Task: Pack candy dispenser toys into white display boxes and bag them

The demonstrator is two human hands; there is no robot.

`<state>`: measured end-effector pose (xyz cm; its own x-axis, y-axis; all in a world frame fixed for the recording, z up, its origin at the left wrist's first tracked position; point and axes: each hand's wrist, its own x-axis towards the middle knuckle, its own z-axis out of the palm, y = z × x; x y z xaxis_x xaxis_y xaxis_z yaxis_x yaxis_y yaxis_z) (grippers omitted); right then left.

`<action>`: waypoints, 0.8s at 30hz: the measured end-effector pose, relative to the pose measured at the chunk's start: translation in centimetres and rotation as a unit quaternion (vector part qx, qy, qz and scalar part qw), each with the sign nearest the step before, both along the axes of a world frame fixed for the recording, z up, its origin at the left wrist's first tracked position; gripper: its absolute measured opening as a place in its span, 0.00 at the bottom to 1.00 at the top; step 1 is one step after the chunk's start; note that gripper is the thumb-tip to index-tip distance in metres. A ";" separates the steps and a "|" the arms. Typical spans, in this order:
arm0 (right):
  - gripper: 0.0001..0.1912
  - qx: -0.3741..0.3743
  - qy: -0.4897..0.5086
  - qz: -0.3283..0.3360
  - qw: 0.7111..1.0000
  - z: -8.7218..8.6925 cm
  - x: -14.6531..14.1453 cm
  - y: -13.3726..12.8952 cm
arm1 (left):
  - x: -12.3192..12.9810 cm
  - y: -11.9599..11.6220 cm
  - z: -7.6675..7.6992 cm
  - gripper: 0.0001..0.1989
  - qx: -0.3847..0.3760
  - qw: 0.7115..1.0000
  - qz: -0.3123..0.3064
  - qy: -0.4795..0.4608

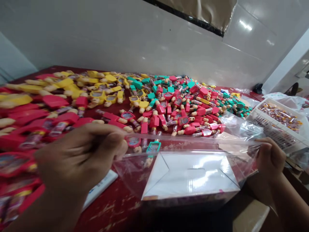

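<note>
My left hand is closed on one upper corner of a clear plastic bag. Pinching the opposite corner, my right hand pulls the bag's mouth wide between the two. Inside the bag is a white cardboard box, its flat side with folded flaps facing up and shining under the light. Just beyond the bag's edge lies a small toy with a teal frame. A white flat item rests on the table under my left wrist.
Piles of red toys, yellow toys and teal toys cover the dark red table. A white plastic basket full of small wrapped pieces stands at right, beside crumpled clear plastic. A tiled wall rises behind.
</note>
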<state>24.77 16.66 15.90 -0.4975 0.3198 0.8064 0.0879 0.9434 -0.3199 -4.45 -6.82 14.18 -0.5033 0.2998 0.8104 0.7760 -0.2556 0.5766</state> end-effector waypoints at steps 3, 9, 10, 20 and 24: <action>0.16 0.012 -0.018 -0.019 1.000 0.6 -0.6 0.3 | -0.5 0.3 0.1 0.07 -0.056 0.997 0.025 0.037; 0.22 0.059 0.004 -0.085 0.995 0.6 -3.2 3.3 | -2.2 4.0 1.1 0.15 -0.118 0.992 0.005 0.032; 0.22 0.054 0.020 -0.097 0.994 0.7 -3.5 3.8 | -2.4 4.6 1.4 0.16 -0.109 0.994 0.004 0.034; 0.16 -0.053 -0.051 -0.045 0.996 -4.9 1.2 -0.1 | 0.4 0.1 -3.4 0.11 -0.151 0.982 -0.038 -0.108; 0.21 -0.250 -0.113 -0.033 0.961 -9.4 4.3 -3.5 | 2.0 -3.0 -7.9 0.15 -0.281 0.944 -0.025 -0.170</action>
